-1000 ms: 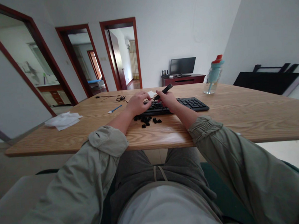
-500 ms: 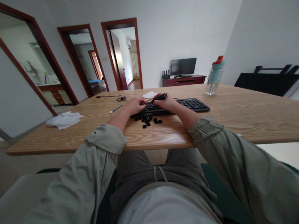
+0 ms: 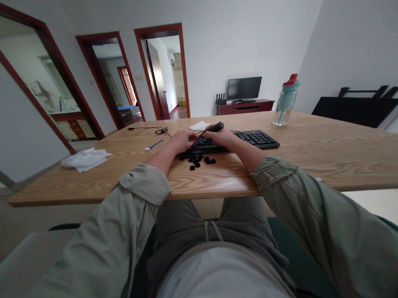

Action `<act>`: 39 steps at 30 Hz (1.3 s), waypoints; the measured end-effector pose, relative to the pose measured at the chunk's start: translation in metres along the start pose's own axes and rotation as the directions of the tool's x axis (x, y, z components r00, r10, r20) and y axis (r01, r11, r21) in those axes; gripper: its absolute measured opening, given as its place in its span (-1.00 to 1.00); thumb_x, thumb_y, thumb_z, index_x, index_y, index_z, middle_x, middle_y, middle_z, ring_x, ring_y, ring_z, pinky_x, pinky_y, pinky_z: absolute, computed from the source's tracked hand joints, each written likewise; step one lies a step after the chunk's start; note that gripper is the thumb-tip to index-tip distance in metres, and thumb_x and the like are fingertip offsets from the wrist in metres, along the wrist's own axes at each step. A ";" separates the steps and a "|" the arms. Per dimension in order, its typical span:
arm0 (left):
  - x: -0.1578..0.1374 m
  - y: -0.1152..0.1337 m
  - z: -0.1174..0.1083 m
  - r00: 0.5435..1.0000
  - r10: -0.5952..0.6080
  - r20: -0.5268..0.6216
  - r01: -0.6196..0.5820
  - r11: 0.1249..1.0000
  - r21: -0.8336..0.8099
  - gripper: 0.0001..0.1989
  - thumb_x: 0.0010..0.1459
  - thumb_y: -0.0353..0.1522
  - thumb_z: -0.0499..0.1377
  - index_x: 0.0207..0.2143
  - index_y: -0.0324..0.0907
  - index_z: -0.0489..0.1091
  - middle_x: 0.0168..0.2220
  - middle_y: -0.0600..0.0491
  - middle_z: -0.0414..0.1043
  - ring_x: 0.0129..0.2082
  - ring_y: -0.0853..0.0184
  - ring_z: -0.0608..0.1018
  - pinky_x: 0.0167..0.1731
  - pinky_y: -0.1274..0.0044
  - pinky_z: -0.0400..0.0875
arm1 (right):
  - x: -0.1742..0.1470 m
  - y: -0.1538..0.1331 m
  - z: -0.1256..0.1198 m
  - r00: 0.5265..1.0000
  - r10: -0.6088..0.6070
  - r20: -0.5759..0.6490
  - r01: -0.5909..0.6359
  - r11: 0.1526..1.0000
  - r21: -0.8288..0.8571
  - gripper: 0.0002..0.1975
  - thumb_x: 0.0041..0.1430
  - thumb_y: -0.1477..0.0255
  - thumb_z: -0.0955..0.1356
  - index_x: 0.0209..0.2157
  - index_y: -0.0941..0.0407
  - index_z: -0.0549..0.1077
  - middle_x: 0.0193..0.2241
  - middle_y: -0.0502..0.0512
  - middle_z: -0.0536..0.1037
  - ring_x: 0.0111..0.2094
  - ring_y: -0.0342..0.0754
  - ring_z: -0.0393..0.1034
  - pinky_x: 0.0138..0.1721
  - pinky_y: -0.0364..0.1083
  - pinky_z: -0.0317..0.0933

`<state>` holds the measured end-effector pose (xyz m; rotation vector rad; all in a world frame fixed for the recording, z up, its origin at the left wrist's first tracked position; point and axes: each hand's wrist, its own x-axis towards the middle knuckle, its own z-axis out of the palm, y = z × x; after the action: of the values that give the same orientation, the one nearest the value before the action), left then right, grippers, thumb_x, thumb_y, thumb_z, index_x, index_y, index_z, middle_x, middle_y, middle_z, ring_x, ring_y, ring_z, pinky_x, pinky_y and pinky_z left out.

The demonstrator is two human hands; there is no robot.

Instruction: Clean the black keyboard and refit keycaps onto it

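Note:
A black keyboard (image 3: 258, 139) lies on the table, its left part mostly covered by my hands. My right hand (image 3: 221, 136) is closed around a black-handled tool (image 3: 215, 127) above the middle of the keys; the handle slants up to the right and its working end is hidden. Over the keyboard's left end, my left hand (image 3: 182, 141) has its fingers bent and drawn together at the keys. Whatever is between those fingertips is too small to make out. Several loose black keycaps (image 3: 196, 159) lie in front of the keyboard, between my forearms.
A blue-handled brush (image 3: 154, 145) and a coiled black cable (image 3: 162, 131) lie to the left. White tissues (image 3: 86, 159) rest at the table's left side, with another white sheet (image 3: 199, 126) behind the keyboard. A clear bottle with a red lid (image 3: 286, 101) stands at the back right.
The black-handled tool has tilted a little, its handle end now slightly higher. My left hand has shifted slightly to the right at the keyboard. The loose keycaps look unmoved.

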<state>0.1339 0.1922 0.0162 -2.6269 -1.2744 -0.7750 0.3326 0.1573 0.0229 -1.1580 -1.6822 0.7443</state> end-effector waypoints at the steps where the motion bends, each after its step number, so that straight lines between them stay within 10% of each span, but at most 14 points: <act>1: 0.000 0.001 -0.001 1.000 -0.005 -0.003 0.005 1.000 0.009 -0.75 0.09 -0.39 0.16 -0.20 -0.10 0.58 -0.25 0.02 0.61 -0.25 0.23 0.60 -0.17 0.45 0.47 | 0.000 0.000 0.000 1.000 -0.002 -0.004 0.002 1.000 -0.001 -0.80 -0.04 0.34 0.40 -0.35 0.14 0.46 -0.62 -0.08 0.35 -0.61 -0.20 0.20 -0.58 -0.17 0.09; 39: -0.004 0.025 -0.019 0.986 0.046 0.159 -0.080 0.973 0.216 -0.71 0.23 -0.32 0.08 -0.19 -0.12 0.60 -0.24 -0.06 0.60 -0.28 0.20 0.56 -0.30 0.46 0.32 | -0.005 0.006 -0.003 0.953 -0.277 0.126 0.304 0.872 -0.385 -0.70 0.16 0.19 0.33 -0.25 0.13 0.48 -0.37 0.05 0.52 -0.35 -0.10 0.32 -0.23 -0.10 0.20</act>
<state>0.1431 0.1671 0.0334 -2.5705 -1.2259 -0.4010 0.3383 0.1552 0.0171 -1.1201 -2.0734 0.2534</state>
